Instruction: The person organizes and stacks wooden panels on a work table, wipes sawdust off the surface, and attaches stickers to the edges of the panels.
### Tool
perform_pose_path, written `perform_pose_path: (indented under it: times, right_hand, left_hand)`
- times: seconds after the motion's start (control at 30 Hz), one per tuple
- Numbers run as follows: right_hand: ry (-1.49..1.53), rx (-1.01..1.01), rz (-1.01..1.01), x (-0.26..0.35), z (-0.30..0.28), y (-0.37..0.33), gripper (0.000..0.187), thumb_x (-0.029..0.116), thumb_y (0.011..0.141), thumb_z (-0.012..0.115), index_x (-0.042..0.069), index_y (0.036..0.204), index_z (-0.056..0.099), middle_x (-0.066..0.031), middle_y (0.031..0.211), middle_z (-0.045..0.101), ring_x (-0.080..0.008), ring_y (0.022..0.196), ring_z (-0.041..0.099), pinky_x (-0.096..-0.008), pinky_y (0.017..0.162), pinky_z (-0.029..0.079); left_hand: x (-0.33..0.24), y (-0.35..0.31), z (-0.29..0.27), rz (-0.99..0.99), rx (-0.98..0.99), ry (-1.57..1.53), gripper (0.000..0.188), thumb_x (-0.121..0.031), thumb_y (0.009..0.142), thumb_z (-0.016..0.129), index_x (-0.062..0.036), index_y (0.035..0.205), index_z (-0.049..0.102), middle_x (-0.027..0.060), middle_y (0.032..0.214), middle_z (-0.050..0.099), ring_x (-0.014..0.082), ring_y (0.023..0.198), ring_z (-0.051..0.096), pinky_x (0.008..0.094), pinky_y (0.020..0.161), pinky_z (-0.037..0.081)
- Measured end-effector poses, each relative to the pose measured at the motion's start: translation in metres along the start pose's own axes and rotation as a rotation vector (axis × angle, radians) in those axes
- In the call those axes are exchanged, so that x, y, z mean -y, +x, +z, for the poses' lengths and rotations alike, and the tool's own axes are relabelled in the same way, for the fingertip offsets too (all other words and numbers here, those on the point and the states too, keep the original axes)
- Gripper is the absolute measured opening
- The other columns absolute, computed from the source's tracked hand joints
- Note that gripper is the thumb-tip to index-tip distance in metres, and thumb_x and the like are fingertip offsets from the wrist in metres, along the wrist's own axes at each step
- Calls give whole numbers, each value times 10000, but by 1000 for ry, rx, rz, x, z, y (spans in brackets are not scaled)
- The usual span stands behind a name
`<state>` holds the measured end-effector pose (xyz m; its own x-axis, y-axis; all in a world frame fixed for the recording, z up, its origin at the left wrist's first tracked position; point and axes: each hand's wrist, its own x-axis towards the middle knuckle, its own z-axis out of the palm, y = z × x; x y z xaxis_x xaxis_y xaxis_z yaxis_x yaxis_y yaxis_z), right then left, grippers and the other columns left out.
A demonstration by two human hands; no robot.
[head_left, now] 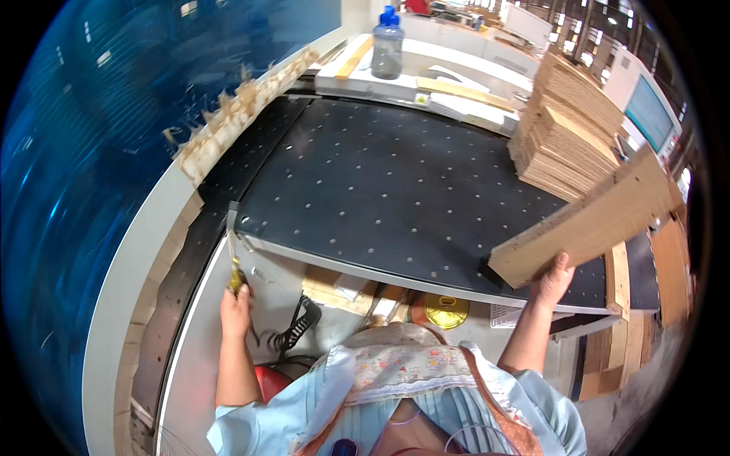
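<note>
Head view: I look down on my two hands at the near edge of the black perforated bed point(395, 190), my landmark for every place below.
Far left: a blue curved wall point(91, 190) runs past the bed's left side, with a strip of ragged cardboard scraps point(228, 125) along the pale rim between them.
Left hand point(234, 308): closed around a small yellow-handled tool point(236, 277), just off the bed's near-left corner; the tool's tip points up at that corner.
Below the bed's near edge: a black coiled cable point(296, 327), pale wood offcuts point(334, 287) and a round yellow tin point(445, 310) lie on the lower counter point(201, 365).
Beyond the bed's far edge: a clear water bottle with a blue cap point(388, 47) stands on a white counter point(456, 64).
Right hand point(553, 280): fingers spread and pressed under a long corrugated cardboard strip point(589, 220), lifting its near end over the bed's near-right corner; it supports the strip rather than gripping it.
Right of the bed: a tall stack of cardboard sheets point(566, 129) sits on the bed's far-right corner, and a monitor point(650, 110) stands behind it.
Progress: as I judge it, the middle of the bed is bare, one strip is in my right hand, and the stack suggests much cardboard remains to handle.
</note>
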<state>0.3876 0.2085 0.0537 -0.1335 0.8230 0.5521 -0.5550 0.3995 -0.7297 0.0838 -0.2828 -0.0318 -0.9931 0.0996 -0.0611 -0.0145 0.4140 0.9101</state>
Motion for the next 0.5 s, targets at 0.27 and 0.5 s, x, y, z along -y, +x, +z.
perform_pose_path:
  times: [0.27,0.5]
  right_hand:
    - [-62,-10,93,-8,4,-4,797,507,775,708,6,1313,401,-109,1281,486,-237,1161,476,-382,981,385]
    - [-155,46,58,-1,26,-17,777,505,761,726,-4,1276,443,-90,1211,528,-217,1114,500,-368,963,391]
  left_hand:
    - [-32,75,23,213,-235,-397,232,-156,926,561,-19,1111,538,10,900,564,98,831,522,249,763,425]
    - [-30,134,46,245,-315,-72,319,-185,916,578,1,1175,561,107,1053,623,210,992,579,307,894,425]
